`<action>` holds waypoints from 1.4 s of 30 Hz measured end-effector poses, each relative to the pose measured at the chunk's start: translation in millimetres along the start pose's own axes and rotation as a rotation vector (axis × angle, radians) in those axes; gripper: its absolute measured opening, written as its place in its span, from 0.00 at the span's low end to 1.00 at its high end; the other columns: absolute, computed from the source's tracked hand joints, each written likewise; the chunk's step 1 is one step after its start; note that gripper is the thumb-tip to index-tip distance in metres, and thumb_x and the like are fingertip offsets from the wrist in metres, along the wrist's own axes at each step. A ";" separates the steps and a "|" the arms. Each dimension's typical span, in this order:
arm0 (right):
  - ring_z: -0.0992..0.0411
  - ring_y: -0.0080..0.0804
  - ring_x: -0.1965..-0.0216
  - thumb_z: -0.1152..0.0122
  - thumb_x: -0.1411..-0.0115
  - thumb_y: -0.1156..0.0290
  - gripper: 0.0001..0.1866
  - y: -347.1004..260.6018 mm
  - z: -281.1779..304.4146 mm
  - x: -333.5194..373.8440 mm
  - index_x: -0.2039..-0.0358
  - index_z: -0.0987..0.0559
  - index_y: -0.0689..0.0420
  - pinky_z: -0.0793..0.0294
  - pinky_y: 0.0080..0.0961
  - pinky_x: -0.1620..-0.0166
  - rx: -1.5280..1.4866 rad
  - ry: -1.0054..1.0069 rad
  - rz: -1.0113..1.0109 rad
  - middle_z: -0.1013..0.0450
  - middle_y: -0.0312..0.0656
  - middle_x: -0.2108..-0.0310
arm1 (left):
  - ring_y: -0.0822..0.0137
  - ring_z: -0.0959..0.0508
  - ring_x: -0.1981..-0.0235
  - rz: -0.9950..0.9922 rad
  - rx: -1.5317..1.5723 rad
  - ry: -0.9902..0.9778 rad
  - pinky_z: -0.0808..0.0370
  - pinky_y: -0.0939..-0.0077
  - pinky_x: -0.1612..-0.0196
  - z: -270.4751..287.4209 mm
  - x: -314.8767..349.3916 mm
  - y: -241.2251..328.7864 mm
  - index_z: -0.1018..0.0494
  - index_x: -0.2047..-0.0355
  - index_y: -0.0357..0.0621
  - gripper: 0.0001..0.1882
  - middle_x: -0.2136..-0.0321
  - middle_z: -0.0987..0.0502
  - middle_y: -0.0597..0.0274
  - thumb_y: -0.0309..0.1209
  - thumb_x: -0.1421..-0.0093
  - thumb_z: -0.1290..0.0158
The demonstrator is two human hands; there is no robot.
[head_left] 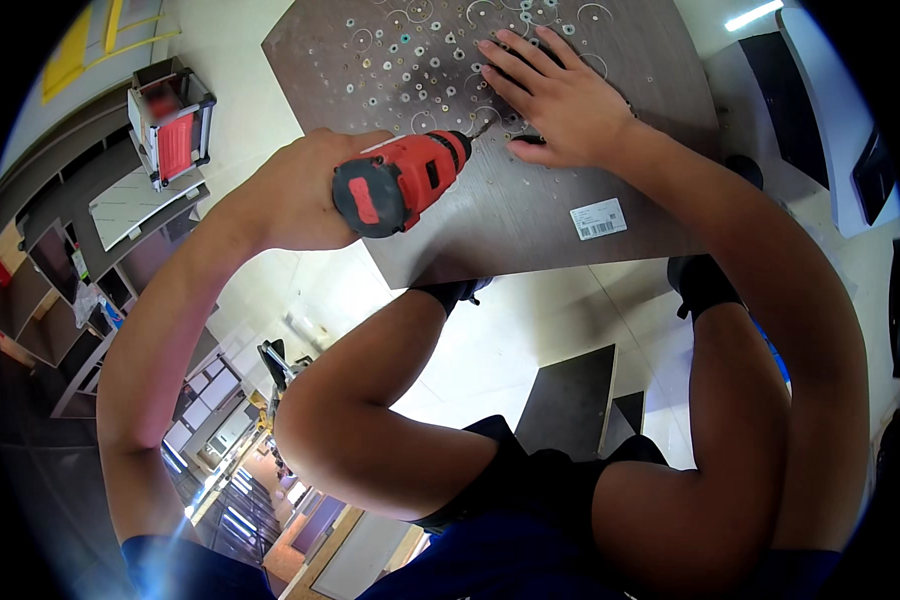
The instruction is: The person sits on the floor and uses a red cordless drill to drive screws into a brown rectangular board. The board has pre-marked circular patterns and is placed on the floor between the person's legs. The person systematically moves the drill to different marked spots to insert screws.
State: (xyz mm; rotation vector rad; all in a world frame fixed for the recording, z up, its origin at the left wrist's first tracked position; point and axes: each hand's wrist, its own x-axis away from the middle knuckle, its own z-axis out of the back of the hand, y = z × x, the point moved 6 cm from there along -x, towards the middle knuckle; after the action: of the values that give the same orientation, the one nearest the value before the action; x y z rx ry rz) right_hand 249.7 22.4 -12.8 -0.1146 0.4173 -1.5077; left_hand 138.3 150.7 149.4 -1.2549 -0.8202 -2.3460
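My left hand (305,190) is wrapped round a red and black cordless drill (415,180), its handle hidden from me. The drill's thin bit (484,128) points up and to the right, its tip at the face of a dark brown board (530,230). Whether the tip is in the wood I cannot tell. My right hand (575,105) lies flat on the board with fingers spread, just right of the bit. Many small holes, pale rings and light dust cover the board's far part. A white label (599,219) is stuck near its front edge.
My knees are bent on either side below the board. Another dark panel (567,400) lies on the pale floor between my legs. At far left stand a red and grey cart (173,130) and dark shelving with panels. A white, curved-looking surface (830,110) stands at right.
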 end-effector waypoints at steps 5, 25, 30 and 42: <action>0.54 0.44 0.22 0.39 0.40 0.44 0.44 6.9 -10.9 1.9 0.32 0.31 0.62 0.59 0.53 0.23 -0.050 0.019 0.006 0.46 0.48 0.24 | 0.44 0.18 0.64 0.031 0.021 0.009 0.22 0.62 0.58 1.6 8.1 5.3 0.22 0.53 0.45 0.22 0.67 0.17 0.48 0.27 0.51 0.37; 0.53 0.44 0.22 0.35 0.44 0.43 0.46 6.8 -9.9 5.5 0.33 0.30 0.62 0.60 0.52 0.22 -0.112 0.059 0.007 0.46 0.48 0.25 | 0.55 0.19 0.69 -0.152 0.216 0.121 0.22 0.68 0.59 -24.8 -5.5 12.2 0.22 0.50 0.41 0.24 0.68 0.19 0.52 0.22 0.50 0.35; 0.53 0.44 0.22 0.34 0.44 0.43 0.46 6.6 -6.9 5.0 0.33 0.30 0.61 0.60 0.52 0.22 -0.095 0.044 0.000 0.46 0.48 0.25 | 0.50 0.17 0.67 -0.144 0.134 0.126 0.22 0.66 0.59 -27.1 -9.8 7.5 0.23 0.50 0.41 0.24 0.66 0.18 0.51 0.23 0.49 0.36; 0.52 0.43 0.22 0.35 0.44 0.44 0.45 4.1 0.2 4.4 0.33 0.30 0.61 0.59 0.51 0.22 -0.081 0.044 -0.011 0.45 0.47 0.25 | 0.50 0.17 0.63 -0.138 0.149 0.130 0.21 0.66 0.54 -28.4 -9.5 7.3 0.23 0.45 0.41 0.27 0.63 0.17 0.50 0.25 0.48 0.35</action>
State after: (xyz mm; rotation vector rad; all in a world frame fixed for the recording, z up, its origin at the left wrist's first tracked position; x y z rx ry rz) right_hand 253.6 18.3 -14.8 -0.1478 0.5136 -1.5062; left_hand 129.5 127.3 131.3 -1.0038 -1.0464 -2.3921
